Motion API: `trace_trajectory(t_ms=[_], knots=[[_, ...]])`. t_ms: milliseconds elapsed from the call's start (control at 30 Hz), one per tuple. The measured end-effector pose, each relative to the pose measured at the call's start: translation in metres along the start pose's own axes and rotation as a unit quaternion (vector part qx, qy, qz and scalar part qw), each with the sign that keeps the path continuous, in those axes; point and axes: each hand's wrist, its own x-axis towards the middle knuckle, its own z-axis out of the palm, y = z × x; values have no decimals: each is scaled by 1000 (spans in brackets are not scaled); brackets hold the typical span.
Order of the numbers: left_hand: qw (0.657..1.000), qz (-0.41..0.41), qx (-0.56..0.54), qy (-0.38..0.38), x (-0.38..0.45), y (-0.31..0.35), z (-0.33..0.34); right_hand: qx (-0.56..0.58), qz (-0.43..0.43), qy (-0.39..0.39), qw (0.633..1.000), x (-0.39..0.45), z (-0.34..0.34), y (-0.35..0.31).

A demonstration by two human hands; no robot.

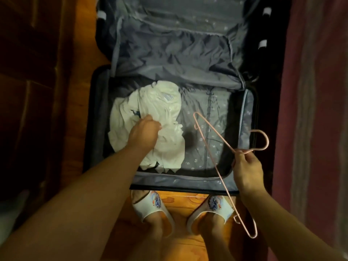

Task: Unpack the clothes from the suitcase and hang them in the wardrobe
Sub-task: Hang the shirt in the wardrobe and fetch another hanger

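A crumpled white garment [150,121] lies in the left part of the near compartment of the open suitcase [244,113], on its grey patterned lining; the left hand [144,133] rests on the garment's middle with fingers curled into the fabric, gripping it; the right hand [246,172] is held over the near right corner of the suitcase, its fingers pinching a pink wire hanger [211,147] at the neck just below the hook; the hanger is tilted, one shoulder over the lining, the other over the right slipper [212,210]; the left slipper [152,208] stands just beside it on the wooden floor [180,202], both close to the suitcase's near edge; the far compartment lies open beyond.
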Motion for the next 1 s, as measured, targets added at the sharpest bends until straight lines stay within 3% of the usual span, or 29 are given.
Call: trace_trajectory(t_ms=[167, 333, 433, 567, 633, 733, 800, 900, 1000], knots=[[954, -69, -274, 96, -111, 46, -108, 34, -6, -2, 999, -89, -61, -60], [895, -69, -435, 65, -230, 125, -259, 38, -48, 13, 998, -187, -157, -125], [861, -10, -504, 60, -297, 183, -352, 34, -99, -3, 994, -247, -217, -159], [860, 94, -495, 77, -381, 257, -451, 34, -224, -55, 972, -311, -287, -195], [859, 113, -490, 98, -419, 289, -483, 76, -276, -128, 949, -337, -312, -217], [862, 145, -472, 115, -477, 338, -510, 124, -355, -270, 886, -378, -330, -254], [851, 147, -489, 122, -510, 364, -519, 123, -419, -311, 844, -408, -335, -278], [820, 131, -521, 198, -546, 380, -528, 81, -486, -224, 841, -441, -353, -310], [847, 120, -393, 337, -561, 367, -526, 54, -506, -120, 852, -454, -383, -333]])
